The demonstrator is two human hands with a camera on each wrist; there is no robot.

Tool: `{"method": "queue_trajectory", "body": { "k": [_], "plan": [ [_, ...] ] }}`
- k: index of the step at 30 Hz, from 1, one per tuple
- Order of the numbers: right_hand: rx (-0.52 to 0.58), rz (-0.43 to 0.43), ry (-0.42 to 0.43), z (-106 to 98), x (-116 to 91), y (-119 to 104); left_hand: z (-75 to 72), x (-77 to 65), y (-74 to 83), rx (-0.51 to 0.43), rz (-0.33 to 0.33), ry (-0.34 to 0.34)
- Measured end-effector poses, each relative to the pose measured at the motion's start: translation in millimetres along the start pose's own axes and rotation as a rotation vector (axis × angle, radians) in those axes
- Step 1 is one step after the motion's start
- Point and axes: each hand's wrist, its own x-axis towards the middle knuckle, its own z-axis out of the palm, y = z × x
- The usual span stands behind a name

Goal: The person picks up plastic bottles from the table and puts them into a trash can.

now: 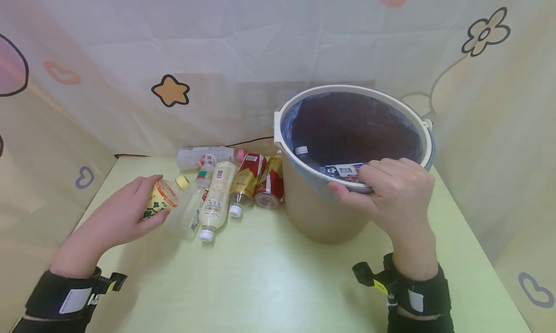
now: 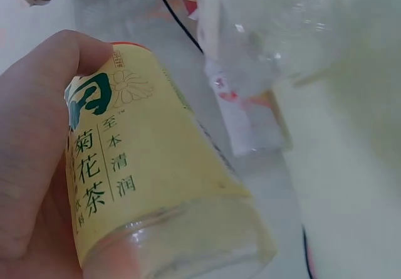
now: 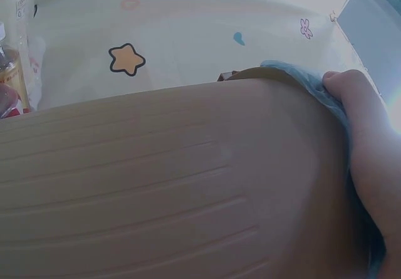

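Observation:
My left hand (image 1: 123, 211) grips a plastic drink bottle (image 1: 161, 198) with a yellow label and yellow cap, raised at the left of the table. In the left wrist view, green Chinese characters run down the label of this bottle (image 2: 150, 141). My right hand (image 1: 399, 198) holds the near right rim of a beige trash bin (image 1: 321, 219), fingers over the edge and thumb outside. A blue plastic liner (image 3: 307, 81) folds over that rim beneath the hand. Inside the bin show a bottle with a white cap (image 1: 301, 151) and a blue-and-white labelled item (image 1: 343, 171), partly hidden by my fingers.
Left of the bin lie several bottles: a pink-capped one (image 1: 208, 157) at the back, a cream-coloured one (image 1: 218, 193), a clear one (image 1: 195, 210) and two with red-and-yellow labels (image 1: 249, 176). A patterned curtain (image 1: 243, 48) encloses the pale green table (image 1: 252, 284).

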Motion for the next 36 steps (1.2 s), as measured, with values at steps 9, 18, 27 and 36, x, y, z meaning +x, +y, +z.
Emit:
{"method": "queue_trajectory", "body": {
  "k": [9,18,27,36],
  "plan": [
    [0.004,-0.003,0.019,2,1,-1,-22.8,36.2,23.0,0.032,0.024,0.014],
    [-0.007,0.006,0.011,2,1,0,-46.3,83.0,52.5,-0.015,0.037,0.115],
    [-0.001,0.007,0.034,3,2,0,-82.8,129.9,84.4,0.018,0.132,0.173],
    [-0.002,0.005,0.008,2,1,0,-105.5,165.0,113.9,0.037,0.176,0.209]
  ]
}}
